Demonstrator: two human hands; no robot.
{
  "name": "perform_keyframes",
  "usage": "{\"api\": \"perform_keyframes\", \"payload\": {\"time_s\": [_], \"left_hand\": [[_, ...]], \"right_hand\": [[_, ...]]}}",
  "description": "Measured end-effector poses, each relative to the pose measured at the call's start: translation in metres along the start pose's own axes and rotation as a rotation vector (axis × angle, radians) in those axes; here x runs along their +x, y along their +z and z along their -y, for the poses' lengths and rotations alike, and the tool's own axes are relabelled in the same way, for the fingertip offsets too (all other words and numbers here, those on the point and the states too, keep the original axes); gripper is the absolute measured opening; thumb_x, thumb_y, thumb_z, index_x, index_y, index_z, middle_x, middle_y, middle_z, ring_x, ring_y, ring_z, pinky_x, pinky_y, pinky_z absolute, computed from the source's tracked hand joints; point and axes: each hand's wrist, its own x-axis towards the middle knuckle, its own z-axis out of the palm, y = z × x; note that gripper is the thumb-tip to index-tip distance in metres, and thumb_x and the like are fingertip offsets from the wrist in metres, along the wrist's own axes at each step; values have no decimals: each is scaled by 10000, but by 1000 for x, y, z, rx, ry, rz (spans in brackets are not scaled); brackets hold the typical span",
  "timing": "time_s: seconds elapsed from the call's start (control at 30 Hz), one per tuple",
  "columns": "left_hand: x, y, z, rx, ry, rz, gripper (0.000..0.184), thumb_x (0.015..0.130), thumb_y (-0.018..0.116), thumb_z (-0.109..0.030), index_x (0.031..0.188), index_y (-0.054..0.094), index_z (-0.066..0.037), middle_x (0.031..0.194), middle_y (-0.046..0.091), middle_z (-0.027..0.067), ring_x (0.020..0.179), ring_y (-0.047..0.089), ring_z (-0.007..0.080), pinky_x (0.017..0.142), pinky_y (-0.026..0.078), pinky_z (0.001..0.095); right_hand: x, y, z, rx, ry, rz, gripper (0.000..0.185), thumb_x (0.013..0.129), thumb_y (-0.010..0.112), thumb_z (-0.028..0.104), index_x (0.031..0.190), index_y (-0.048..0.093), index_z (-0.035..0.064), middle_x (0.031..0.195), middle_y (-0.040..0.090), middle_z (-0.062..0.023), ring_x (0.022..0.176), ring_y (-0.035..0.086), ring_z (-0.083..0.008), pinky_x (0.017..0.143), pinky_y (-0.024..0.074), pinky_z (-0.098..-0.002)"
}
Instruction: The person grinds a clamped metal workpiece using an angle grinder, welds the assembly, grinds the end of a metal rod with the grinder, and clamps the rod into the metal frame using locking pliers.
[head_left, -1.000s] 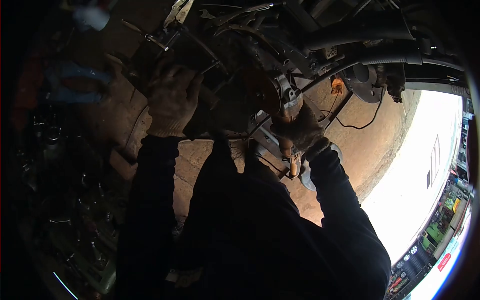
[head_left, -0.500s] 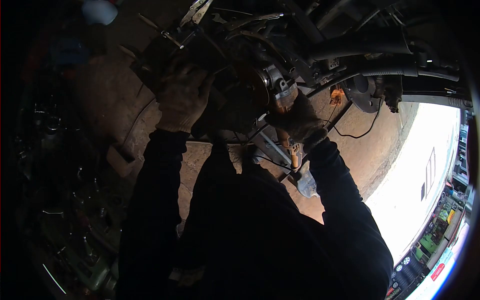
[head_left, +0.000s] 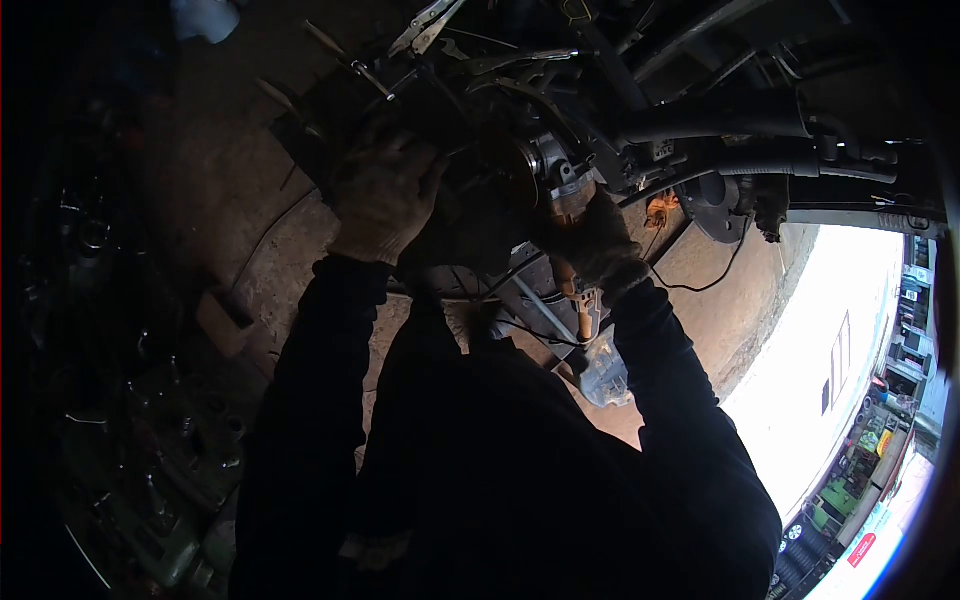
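— What does the right hand [head_left: 602,240] have?
— An angle grinder [head_left: 570,203]. Its fingers are wrapped round the smooth, orange-brown barrel, and the narrow tail end sticks out below them.
— Where is the tool, exactly?
— Just right of centre, in front of the person's dark clothing. Its silvery metal head is at the upper end, with a thin, round, dark disc [head_left: 515,175] on the side facing the left hand [head_left: 388,200].
— And that left hand?
— Back upward, over a dark, flat-looking piece [head_left: 335,112]. The fingertips run into shadow, so I can't tell whether they grip or simply lie there.
— What's around them?
— Locking pliers [head_left: 427,28] of bare, pale metal above, and to the right a thick, matt black tube [head_left: 725,117]. Below that tube are a round metal plate [head_left: 716,210], a crumpled-looking orange item [head_left: 661,209] and a thin, looping black cable [head_left: 700,287].
— The surface?
— A rough, brown, dusty floor [head_left: 225,150], with a small open-looking box [head_left: 222,322] at left.
— And the room?
— Dim. Greenish, bulky metal parts [head_left: 175,545] crowd the lower left; at right lies a glaring white area [head_left: 780,345], with colourful, cluttered goods [head_left: 845,490] along its far edge.
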Motion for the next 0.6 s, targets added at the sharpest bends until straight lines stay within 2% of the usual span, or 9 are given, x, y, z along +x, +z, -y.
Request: {"api": "perform_keyframes", "payload": {"time_s": [0.13,0.2,0.23,0.27,0.33,0.4,0.5,0.6], "left_hand": [[0,-2,-1,-12,4,19,182,900,713,-347,903,724,-166,958,681,27,1143,612,282,923,517,463],[1,-5,-3,1,-3,31,183,899,713,-347,906,722,-165,961,679,28,1145,611,283,914,522,462],[2,-7,-4,-15,-10,48,176,891,727,-313,922,726,-140,1006,683,63,1156,606,303,957,511,457],[2,-9,-4,-32,-18,64,173,884,740,-280,938,730,-115,1052,687,98,1168,602,322,1000,500,452],[2,-5,-2,-13,-2,48,180,897,716,-312,924,723,-134,1023,682,66,1170,599,303,961,512,446],[2,-4,-1,7,14,33,193,910,691,-345,910,717,-154,993,677,35,1172,596,285,921,524,441],[2,-6,-1,26,23,35,198,911,684,-349,915,713,-153,994,673,38,1186,587,281,924,527,434],[2,-6,-2,15,1,53,199,905,689,-357,903,708,-159,989,669,40,1194,583,278,982,497,478]], "right_hand": [[1,1,-3,-17,3,7,743,799,863,223,1392,459,31,1299,623,-118,1207,620,-246,1039,510,-391],[1,5,-6,-74,-107,-86,676,771,882,203,1321,532,23,1181,686,-107,1066,677,-214,929,554,-373],[1,5,-5,-75,-107,-86,676,771,882,203,1321,532,23,1181,686,-107,1066,677,-214,929,554,-373],[1,5,-4,-51,-58,-70,663,772,881,203,1312,541,23,1180,687,-107,1068,676,-210,932,553,-370],[1,4,0,-29,-10,-55,649,773,881,203,1303,551,24,1180,687,-107,1069,675,-207,935,551,-366],[3,3,3,-10,67,14,773,799,859,228,1406,429,20,1284,638,-122,1210,621,-255,1051,501,-391],[5,5,8,-20,-6,44,749,817,844,240,1400,432,14,1277,643,-122,1195,630,-252,1034,511,-390],[3,3,15,-110,40,46,721,835,832,252,1390,439,12,1270,645,-115,1184,636,-240,1013,521,-377]]}}
